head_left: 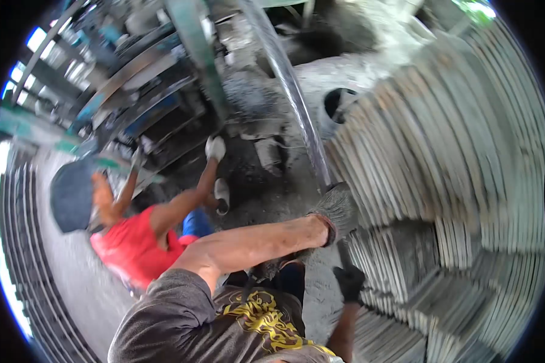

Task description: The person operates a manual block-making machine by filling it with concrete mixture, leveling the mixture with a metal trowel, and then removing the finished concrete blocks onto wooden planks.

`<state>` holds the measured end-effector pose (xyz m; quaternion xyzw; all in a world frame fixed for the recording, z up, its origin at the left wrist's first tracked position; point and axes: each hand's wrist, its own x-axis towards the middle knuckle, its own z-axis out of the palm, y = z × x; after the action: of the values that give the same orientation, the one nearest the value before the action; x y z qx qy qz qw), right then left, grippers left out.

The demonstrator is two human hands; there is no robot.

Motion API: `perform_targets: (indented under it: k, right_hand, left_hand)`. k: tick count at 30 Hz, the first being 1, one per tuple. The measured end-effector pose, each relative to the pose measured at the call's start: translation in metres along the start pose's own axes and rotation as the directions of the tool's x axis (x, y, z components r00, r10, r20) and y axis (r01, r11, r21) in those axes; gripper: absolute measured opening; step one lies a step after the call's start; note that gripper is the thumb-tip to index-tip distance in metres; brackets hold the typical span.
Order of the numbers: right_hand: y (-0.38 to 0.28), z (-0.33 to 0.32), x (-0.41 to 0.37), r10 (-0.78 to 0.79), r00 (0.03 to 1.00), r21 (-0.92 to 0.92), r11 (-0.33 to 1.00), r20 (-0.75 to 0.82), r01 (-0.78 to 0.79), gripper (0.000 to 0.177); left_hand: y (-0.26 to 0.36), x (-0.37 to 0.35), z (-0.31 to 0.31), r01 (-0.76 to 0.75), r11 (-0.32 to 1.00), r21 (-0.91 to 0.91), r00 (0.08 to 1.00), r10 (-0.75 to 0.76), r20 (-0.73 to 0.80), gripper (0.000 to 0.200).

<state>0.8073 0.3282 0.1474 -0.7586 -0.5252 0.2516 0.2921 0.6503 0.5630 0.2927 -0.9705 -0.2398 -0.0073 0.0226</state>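
A long, shiny grey pole slants down from the top of the view towards me. My left hand, in a grey knitted glove, is closed around its lower part. Lower down, my right hand wears a dark glove and is closed at the pole's near end. A dark stretch of the pole shows between my two hands. Just to the right of both hands rise stacked flat boards with worn grey edges. The far end of the pole leaves the view at the top.
On the left, a person in a red top and dark cap bends towards a metal machine, both gloved hands near it. A bucket stands behind the pole. More board stacks fill the right, and slatted stacks line the far left.
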Motion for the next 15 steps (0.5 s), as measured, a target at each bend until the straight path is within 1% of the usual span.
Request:
perform_targets:
  k: [1,2,3,4,5,6,7,8,9,10,11,12,13,14,15]
  right_hand:
    - [0.028,0.067,0.022,-0.023,0.997,0.054,0.998,-0.080,0.027,0.034]
    - [0.080,0.140,0.048,-0.075,0.997,0.066,0.995,0.019,0.074,0.036]
    - [0.082,0.175,0.076,-0.038,0.986,-0.089,0.995,0.160,0.053,0.042]
    - [0.070,0.213,0.117,0.005,0.961,-0.235,0.970,0.277,0.063,0.049]
    - [0.063,0.234,0.152,0.038,0.903,-0.326,0.938,0.428,0.115,0.054]
    - [0.056,0.249,0.191,0.087,0.826,-0.417,0.889,0.557,0.187,0.059]
    - [0.017,0.247,0.229,0.037,0.841,-0.363,0.912,0.540,0.193,0.058]
    - [-0.041,0.218,0.260,-0.014,0.855,-0.308,0.930,0.519,0.202,0.058]
    - [-0.082,0.171,0.282,-0.038,0.823,-0.033,0.997,0.567,0.068,0.053]
    - [-0.128,0.121,0.292,-0.184,0.854,0.122,0.982,0.487,0.142,0.048]
    - [-0.173,0.070,0.303,-0.325,0.860,0.259,0.937,0.393,0.236,0.043]
    - [-0.196,0.014,0.308,-0.368,0.879,0.156,0.929,0.304,0.335,0.048]
    - [-0.213,-0.050,0.303,-0.264,0.953,-0.075,0.958,0.149,0.278,0.065]
    - [-0.233,-0.106,0.310,-0.504,0.862,-0.316,0.809,0.058,0.495,0.055]
    - [-0.253,-0.161,0.316,-0.722,0.691,-0.661,0.541,-0.046,0.521,0.046]
  left_hand:
    - [-0.011,0.002,0.069,0.161,0.985,-0.057,0.978,-0.167,-0.124,0.009]
    - [-0.037,-0.001,0.112,0.102,0.995,0.018,0.995,-0.102,-0.022,0.009]
    - [-0.063,-0.002,0.146,0.032,0.997,0.076,0.996,-0.038,0.085,0.008]
    - [-0.088,-0.004,0.178,0.073,0.994,0.087,0.992,-0.082,0.101,0.008]
    - [-0.108,-0.003,0.205,0.039,0.968,0.249,0.965,-0.102,0.244,0.007]
    - [-0.127,0.002,0.231,-0.018,0.922,0.388,0.918,-0.138,0.372,0.007]
    - [-0.146,0.001,0.263,0.001,0.924,0.381,0.912,-0.157,0.378,0.007]
    - [-0.168,-0.004,0.295,0.064,0.907,0.416,0.946,-0.188,0.265,0.007]
    - [-0.187,-0.006,0.316,0.128,0.887,0.444,0.966,-0.212,0.146,0.007]
    - [-0.205,-0.008,0.326,0.147,0.886,0.439,0.962,-0.232,0.146,0.007]
    - [-0.224,-0.015,0.320,0.089,0.875,0.476,0.957,-0.208,0.204,0.007]
    - [-0.247,-0.017,0.325,0.028,0.846,0.533,0.949,-0.189,0.250,0.009]
    - [-0.263,-0.018,0.340,0.045,0.850,0.525,0.947,-0.203,0.248,0.009]
    - [-0.276,-0.020,0.361,0.027,0.831,0.555,0.944,-0.204,0.258,0.010]
    - [-0.290,-0.020,0.375,0.011,0.805,0.593,0.942,-0.208,0.264,0.011]
